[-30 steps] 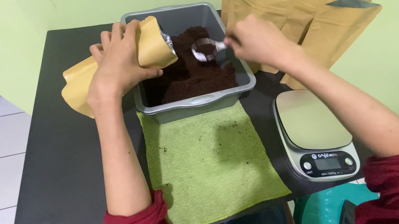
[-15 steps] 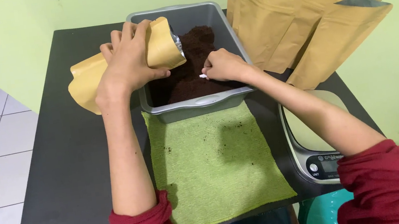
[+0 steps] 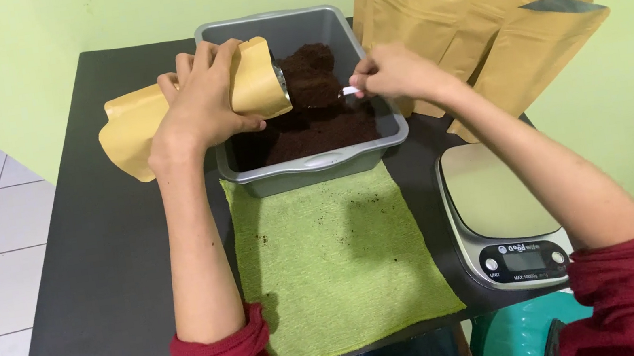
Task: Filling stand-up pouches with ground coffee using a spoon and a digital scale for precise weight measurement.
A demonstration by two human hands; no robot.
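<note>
My left hand [image 3: 203,103] grips a tan stand-up pouch [image 3: 134,124], held on its side with its open, foil-lined mouth over the left part of a grey tub [image 3: 315,163]. Dark brown ground powder [image 3: 321,112] fills the tub. My right hand [image 3: 395,74] holds the white handle of a small scoop [image 3: 347,92] over the powder, just right of the pouch's mouth. The scoop's bowl is mostly hidden against the dark powder.
A green cloth [image 3: 336,257] speckled with grounds lies in front of the tub. A digital kitchen scale [image 3: 502,219] sits at the right. Several open tan pouches [image 3: 475,18] stand behind it. All rest on a black table [image 3: 101,272]; tiled floor lies to the left.
My right hand dipped low into the powder near the tub's front wall, then rose back to the right with the scoop. The left hand and pouch stayed nearly still.
</note>
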